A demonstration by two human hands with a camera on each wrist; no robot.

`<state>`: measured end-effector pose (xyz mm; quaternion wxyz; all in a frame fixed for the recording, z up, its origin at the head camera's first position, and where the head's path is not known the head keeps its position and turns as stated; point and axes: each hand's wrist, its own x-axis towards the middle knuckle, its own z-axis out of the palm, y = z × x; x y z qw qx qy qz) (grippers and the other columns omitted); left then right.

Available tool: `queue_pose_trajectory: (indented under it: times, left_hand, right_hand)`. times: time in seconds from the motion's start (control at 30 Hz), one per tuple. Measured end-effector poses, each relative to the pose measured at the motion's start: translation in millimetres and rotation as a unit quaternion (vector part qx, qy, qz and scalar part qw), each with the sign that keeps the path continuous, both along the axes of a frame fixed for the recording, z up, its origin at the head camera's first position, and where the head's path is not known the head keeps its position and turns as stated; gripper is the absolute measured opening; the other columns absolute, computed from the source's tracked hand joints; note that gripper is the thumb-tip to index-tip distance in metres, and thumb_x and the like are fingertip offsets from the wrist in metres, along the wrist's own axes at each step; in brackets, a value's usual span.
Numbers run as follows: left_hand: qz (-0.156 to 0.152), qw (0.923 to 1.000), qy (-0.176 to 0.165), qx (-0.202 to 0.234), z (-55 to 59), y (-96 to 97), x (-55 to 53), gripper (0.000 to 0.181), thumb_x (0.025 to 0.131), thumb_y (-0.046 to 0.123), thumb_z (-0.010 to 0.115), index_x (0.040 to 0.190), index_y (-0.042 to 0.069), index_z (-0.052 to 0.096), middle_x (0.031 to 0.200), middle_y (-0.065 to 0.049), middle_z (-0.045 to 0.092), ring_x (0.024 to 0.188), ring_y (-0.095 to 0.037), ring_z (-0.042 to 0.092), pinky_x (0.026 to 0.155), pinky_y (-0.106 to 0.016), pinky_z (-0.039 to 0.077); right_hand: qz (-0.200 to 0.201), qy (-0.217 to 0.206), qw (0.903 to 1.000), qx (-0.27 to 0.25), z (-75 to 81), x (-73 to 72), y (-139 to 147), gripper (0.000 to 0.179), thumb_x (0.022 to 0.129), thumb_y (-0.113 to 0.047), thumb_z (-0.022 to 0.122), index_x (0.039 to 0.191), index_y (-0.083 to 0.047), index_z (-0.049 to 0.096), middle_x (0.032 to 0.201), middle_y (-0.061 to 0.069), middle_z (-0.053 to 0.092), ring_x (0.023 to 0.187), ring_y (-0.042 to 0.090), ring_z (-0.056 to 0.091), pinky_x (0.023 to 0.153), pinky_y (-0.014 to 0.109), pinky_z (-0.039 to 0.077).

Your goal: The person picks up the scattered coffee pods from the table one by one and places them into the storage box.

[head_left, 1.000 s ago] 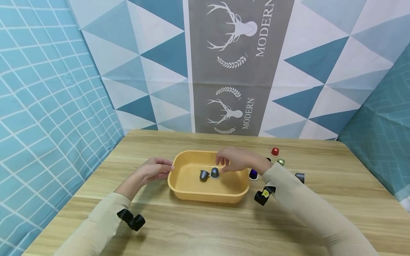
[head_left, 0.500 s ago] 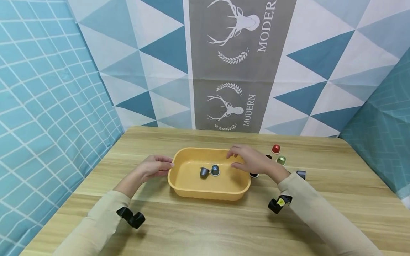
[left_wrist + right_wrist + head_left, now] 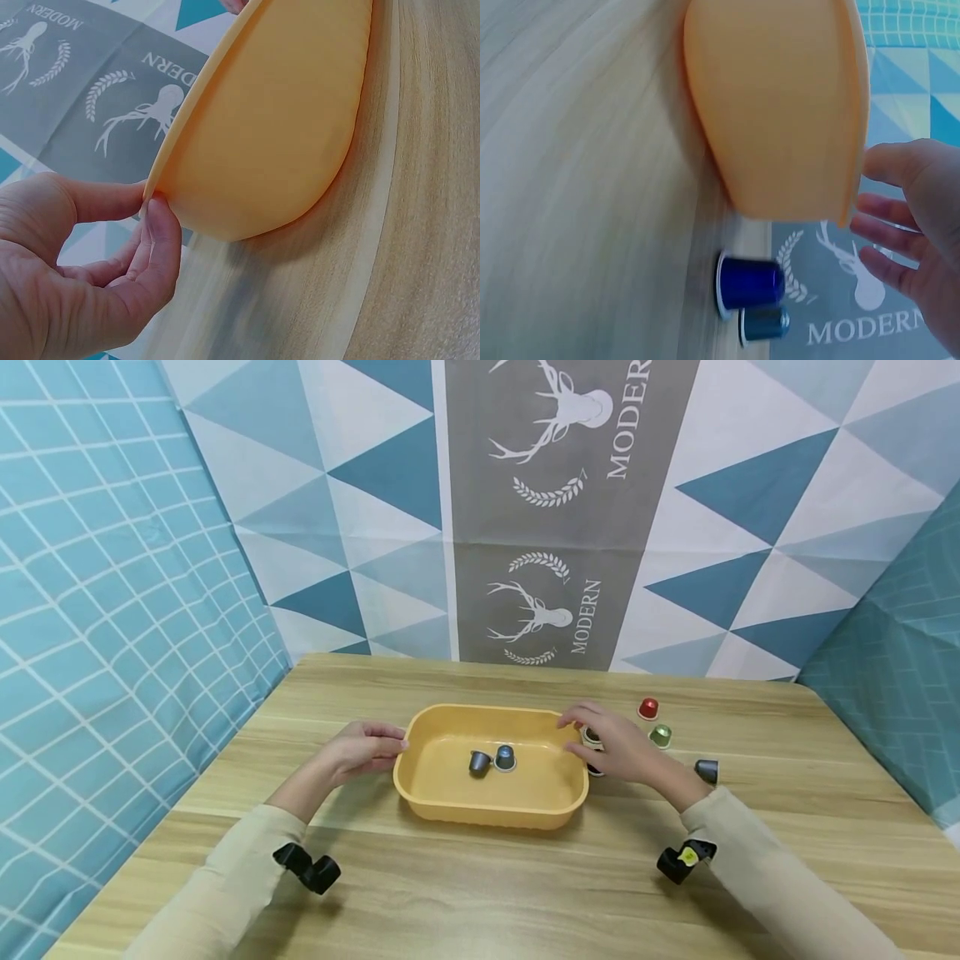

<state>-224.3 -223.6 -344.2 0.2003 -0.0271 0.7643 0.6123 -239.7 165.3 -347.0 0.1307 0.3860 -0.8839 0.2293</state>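
Note:
My left hand [image 3: 366, 748] pinches the left rim of a yellow plastic basin [image 3: 487, 817] between thumb and fingers; the left wrist view shows the grip close up. At the basin's right rim, my right hand [image 3: 613, 745] has thumb and fingers spread apart, nothing between them. Its thumb is right by the rim in the right wrist view. Inside the basin lie a dark grey coffee capsule [image 3: 479, 765] on its side and a blue-grey coffee capsule [image 3: 506, 758] standing upright. Below the right hand in its wrist view are a dark blue capsule [image 3: 751, 283] and a teal one [image 3: 766, 323].
Right of the basin, a red capsule [image 3: 648, 708] and a green capsule [image 3: 661, 736] stand on the wooden table [image 3: 480, 893]. Farther right a grey capsule [image 3: 707, 770] lies on its side. A patterned cloth [image 3: 390, 527] hangs behind the table.
My right hand has moved out from above the inside of the basin, rightward to its right rim. The left hand stays at the left rim. Both capsules inside keep their places.

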Motion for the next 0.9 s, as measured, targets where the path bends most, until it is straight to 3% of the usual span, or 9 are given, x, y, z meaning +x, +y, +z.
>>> queue_pose_trajectory:
  times: [0.17,0.43,0.67,0.9]
  left_hand:
    - [-0.002,1.0000,-0.001,-0.002,1.1,-0.2,0.6,0.049,0.092,0.010,0.060,0.132,-0.014,0.043,0.111,-0.010,0.061,0.090,-0.007,0.063,0.083,-0.021,0.058]
    - [-0.001,1.0000,0.000,0.001,1.5,-0.3,-0.4,0.049,0.092,0.009,0.060,0.132,-0.014,0.043,0.109,-0.009,0.061,0.089,-0.006,0.064,0.083,-0.021,0.058]
    - [0.004,1.0000,0.000,-0.002,1.0,0.6,0.3,0.049,0.092,0.010,0.061,0.131,-0.013,0.044,0.108,-0.008,0.062,0.090,-0.008,0.064,0.083,-0.022,0.058]
    - [0.004,1.0000,-0.001,0.000,1.3,1.0,0.6,0.048,0.092,0.009,0.061,0.131,-0.013,0.045,0.103,-0.006,0.062,0.089,-0.009,0.064,0.081,-0.022,0.058]
  right_hand:
    - [-0.004,0.015,0.9998,-0.011,-2.7,0.8,15,0.029,0.085,-0.014,0.073,0.112,-0.008,0.063,0.111,0.005,0.064,0.098,0.022,0.064,0.082,0.042,0.057]
    - [0.000,-0.004,0.9998,-0.020,-7.8,0.5,30,0.023,0.087,-0.016,0.071,0.109,-0.013,0.064,0.106,0.005,0.066,0.097,0.022,0.062,0.083,0.043,0.056]
    - [-0.016,-0.005,0.9998,0.013,-16.4,-0.6,39,0.027,0.085,-0.011,0.072,0.110,-0.006,0.064,0.106,0.007,0.065,0.094,0.024,0.062,0.080,0.040,0.057]
    - [-0.027,-0.016,0.9990,0.032,-23.5,-3.5,43,0.027,0.085,-0.012,0.072,0.111,-0.007,0.065,0.107,0.004,0.065,0.095,0.022,0.062,0.080,0.036,0.057]
